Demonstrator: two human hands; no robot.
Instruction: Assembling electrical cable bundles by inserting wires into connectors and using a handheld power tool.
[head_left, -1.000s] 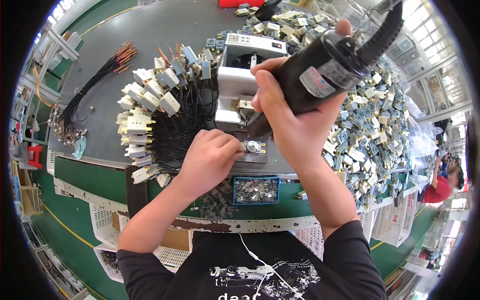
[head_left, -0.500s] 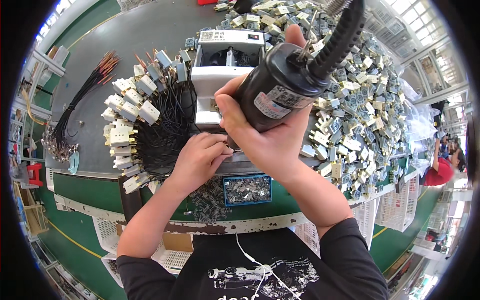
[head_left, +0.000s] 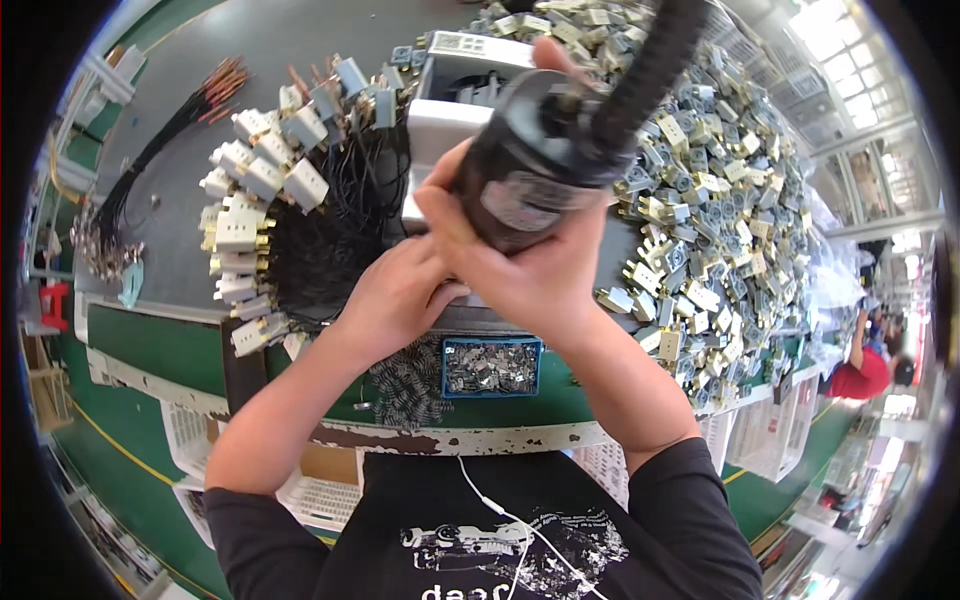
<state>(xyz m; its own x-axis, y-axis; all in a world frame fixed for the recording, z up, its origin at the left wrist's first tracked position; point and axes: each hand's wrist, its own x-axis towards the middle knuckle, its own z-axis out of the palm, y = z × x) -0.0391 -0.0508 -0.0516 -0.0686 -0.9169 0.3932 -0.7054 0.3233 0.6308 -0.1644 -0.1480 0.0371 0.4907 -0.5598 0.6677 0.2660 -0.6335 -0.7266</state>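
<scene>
Here we are at the left edge of the bench (head_left: 330,32), and there's a tied bundle of black wires (head_left: 150,155), copper-coloured ends fanned toward the far edge. Moving right, we meet a curved bank of cream-and-grey plug housings (head_left: 240,222), brass pins facing inward, black leads massed beside them. And now the left hand (head_left: 395,290)! It's low over the middle of the bench, fingers curled close together, tips hidden behind the other hand; we cannot tell whether they pinch anything. Below it, along the front edge, we have a loose pile of dark coil springs (head_left: 410,395), and up beyond the hands a white machine housing (head_left: 445,125), partly covered from our view. Just right of the springs sits a blue tray (head_left: 490,396) of small metal pieces (head_left: 490,366). Above that, here's the right hand (head_left: 530,285), fingers wrapped firmly around a black corded power tool (head_left: 530,140), slightly blurred, held over the bench's middle, its thick cord rising toward the far edge; its working end is out of our sight. Over on the right, a huge heap of grey-and-cream plugs (head_left: 710,230) spreads from the far edge down toward the front right corner.
</scene>
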